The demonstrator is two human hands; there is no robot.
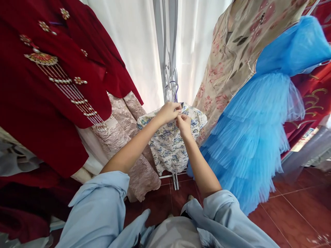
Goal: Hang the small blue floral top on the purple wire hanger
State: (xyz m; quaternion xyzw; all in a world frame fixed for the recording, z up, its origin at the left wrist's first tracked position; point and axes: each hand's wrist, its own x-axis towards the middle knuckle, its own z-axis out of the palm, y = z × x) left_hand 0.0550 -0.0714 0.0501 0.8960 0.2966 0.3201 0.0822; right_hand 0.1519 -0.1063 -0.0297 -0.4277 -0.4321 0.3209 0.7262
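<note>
- The left hand (169,112) is curled, its fingertips pressed together in a pinch on the neckline of the small white garment with a blue floral print (169,144), right where the fabric meets the purple hanger hook (176,92)
- The right hand (184,124) sits just beside and slightly below the left, touching it, fingers likewise pinched on the same top edge of cloth; what exactly lies between the fingertips is too small to tell
- That floral garment hangs straight ahead, at the middle of the view, from the ornate grey metal stand (169,69) in front of a white sheer curtain (134,51); hanging at arm's reach keeps its collar level with both hands, so the cloth drapes free while the top is worked
- Both forearms are bare, with the pale blue sleeves (103,199) rolled to the elbows, which seems to keep cuffs off the delicate fabric
- To the left, a dark red velvet robe with pearl and fan embroidery (51,96) hangs over a pink-beige brocade dress (124,137), close against the floral piece
- To the right hang a beige dress with pink flower print (232,58) and a bright blue tiered tulle dress (258,131), the tulle brushing the floral garment's side
- Below is a red-brown tiled floor (292,213)
</note>
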